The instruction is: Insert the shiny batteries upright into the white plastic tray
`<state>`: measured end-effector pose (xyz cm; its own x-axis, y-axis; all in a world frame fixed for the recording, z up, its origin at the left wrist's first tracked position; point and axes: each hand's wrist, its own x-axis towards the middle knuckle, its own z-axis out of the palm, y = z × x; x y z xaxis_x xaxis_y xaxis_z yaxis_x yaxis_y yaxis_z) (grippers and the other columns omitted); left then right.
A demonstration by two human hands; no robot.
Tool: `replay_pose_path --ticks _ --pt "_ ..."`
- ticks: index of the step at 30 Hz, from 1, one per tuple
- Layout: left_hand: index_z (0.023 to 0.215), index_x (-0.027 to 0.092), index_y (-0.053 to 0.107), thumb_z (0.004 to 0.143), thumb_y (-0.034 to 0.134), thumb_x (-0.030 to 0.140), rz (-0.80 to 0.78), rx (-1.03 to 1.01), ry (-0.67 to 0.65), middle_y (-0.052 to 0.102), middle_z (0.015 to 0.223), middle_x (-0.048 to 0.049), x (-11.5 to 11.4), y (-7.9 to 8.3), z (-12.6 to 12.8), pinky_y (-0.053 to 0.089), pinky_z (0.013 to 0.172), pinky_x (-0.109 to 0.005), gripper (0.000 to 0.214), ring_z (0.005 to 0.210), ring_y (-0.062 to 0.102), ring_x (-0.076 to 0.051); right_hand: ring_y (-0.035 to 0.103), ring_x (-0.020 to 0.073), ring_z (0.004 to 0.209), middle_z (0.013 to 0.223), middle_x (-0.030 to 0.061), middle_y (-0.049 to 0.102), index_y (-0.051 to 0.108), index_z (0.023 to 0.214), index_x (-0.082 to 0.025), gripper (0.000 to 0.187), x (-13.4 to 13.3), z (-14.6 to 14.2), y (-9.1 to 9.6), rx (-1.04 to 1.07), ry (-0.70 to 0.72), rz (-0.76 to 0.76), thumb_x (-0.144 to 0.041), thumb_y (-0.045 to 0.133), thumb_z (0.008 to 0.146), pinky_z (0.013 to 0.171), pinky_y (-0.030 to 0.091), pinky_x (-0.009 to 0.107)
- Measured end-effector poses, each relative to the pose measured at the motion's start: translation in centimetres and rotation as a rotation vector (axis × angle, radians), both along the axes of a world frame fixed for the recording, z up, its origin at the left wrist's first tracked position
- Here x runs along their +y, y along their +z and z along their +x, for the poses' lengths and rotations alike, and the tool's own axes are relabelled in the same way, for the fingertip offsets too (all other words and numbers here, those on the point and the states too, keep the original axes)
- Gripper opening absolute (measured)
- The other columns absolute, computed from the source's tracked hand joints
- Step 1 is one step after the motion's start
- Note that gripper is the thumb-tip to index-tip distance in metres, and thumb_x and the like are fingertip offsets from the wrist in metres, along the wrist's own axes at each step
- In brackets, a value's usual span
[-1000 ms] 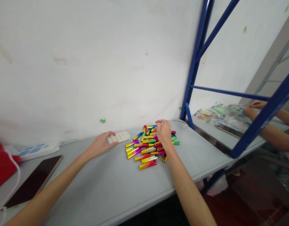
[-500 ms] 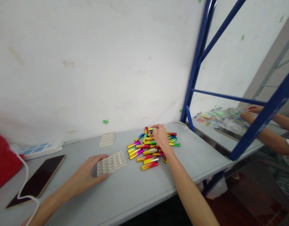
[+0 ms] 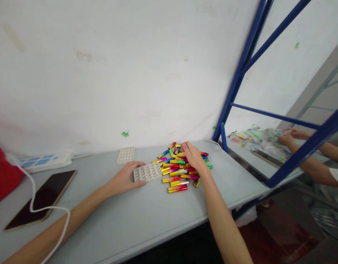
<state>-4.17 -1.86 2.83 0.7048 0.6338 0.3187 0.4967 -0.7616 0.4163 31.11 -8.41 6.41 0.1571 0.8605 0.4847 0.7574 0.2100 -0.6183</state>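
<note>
Tubes lie heaped on our table, partly beneath our right hand, with a tray between them and our left hand. Both our forearms slant up from below, angled in toward the heap. Our left hand pinches the tray's left end, thumb nearer us, fingers along the far edge; our right arches over the tubes, fingers bent, and we cannot tell whether they hold one.

no readable text or labels

Grey table bears shiny tubes, tray, phone.
</note>
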Motion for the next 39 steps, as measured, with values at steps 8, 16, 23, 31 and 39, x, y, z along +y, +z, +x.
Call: replay_pose_path --ticks 8,16,23,31,39 --pt "0.144 0.022 0.056 0.085 0.076 0.065 0.074 0.004 0.064 0.061 0.147 -0.0155 -0.2 -1.3 -1.9 0.047 0.121 -0.051 0.076 0.139 0.060 -0.036 0.069 0.0196 0.081 0.091 0.0047 0.079 0.078 0.095 -0.018 0.016 -0.9 1.9 -0.5 -0.179 0.218 -0.226 -0.033 0.081 0.092 0.076 0.050 0.030" --pt "0.120 0.024 0.068 0.078 0.079 0.069 0.088 -0.024 0.062 0.059 0.148 -0.0137 0.7 -1.8 -3.6 0.044 0.125 -0.053 0.063 0.142 0.056 -0.037 0.068 0.0207 0.086 0.095 0.0051 0.078 0.081 0.094 -0.019 0.008 -0.9 1.9 -0.3 -0.283 0.212 -0.265 -0.022 0.085 0.087 0.079 0.048 0.032" --pt "0.120 0.023 0.065 0.084 0.076 0.062 0.060 -0.083 0.034 0.064 0.138 -0.0127 -0.2 -2.1 -3.0 0.050 0.120 -0.049 0.055 0.132 0.063 -0.033 0.070 0.0258 0.099 0.102 0.0085 0.079 0.083 0.097 -0.020 0.009 -0.9 0.7 -0.5 -0.438 0.228 -0.262 -0.015 0.076 0.092 0.095 0.050 0.038" --pt "0.120 0.023 0.063 0.082 0.079 0.056 0.063 -0.094 -0.021 0.066 0.135 -0.0126 -0.3 -2.1 -2.9 0.051 0.118 -0.049 0.052 0.131 0.063 -0.034 0.069 0.0245 0.090 0.095 0.0098 0.075 0.068 0.103 -0.020 0.031 -0.4 0.0 -1.4 -0.329 0.042 -0.124 -0.032 0.041 0.113 0.087 0.050 0.036" --pt "0.120 0.023 0.063 0.080 0.081 0.053 0.058 -0.099 -0.038 0.067 0.132 -0.0111 -0.6 -1.9 -2.8 0.050 0.117 -0.047 0.052 0.131 0.063 -0.033 0.066 0.0217 0.071 0.077 0.0033 0.074 0.074 0.099 -0.020 0.044 0.3 -3.1 -0.8 0.234 -0.016 0.071 -0.063 0.065 0.095 0.070 0.050 0.032"
